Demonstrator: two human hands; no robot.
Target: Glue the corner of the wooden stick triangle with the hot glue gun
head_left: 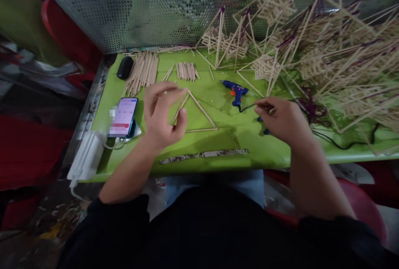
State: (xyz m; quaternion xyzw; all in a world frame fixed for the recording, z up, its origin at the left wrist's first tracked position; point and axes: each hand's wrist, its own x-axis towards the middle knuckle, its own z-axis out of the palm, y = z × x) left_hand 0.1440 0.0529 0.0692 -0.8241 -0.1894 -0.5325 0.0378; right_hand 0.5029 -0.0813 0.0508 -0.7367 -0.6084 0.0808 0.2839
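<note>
A triangle of thin wooden sticks (pixel 199 113) lies flat on the green table (pixel 230 152). My left hand (pixel 163 113) hovers over the triangle's left corner, fingers curled and slightly apart; I see nothing in them. My right hand (pixel 282 119) is to the right of the triangle, fingers pinched together beside the black cord (pixel 330 140) and a small blue object that it partly hides. A blue hot glue gun (pixel 235 92) lies between the triangle and my right hand.
Bundles of loose sticks (pixel 143 71) and shorter sticks (pixel 187 70) lie at the back. A heap of finished stick frames with purple thread (pixel 327 53) fills the right. A phone (pixel 123 117), a black mouse (pixel 124 67), a flat strip (pixel 204 155) and a perforated metal screen (pixel 140 7) are around.
</note>
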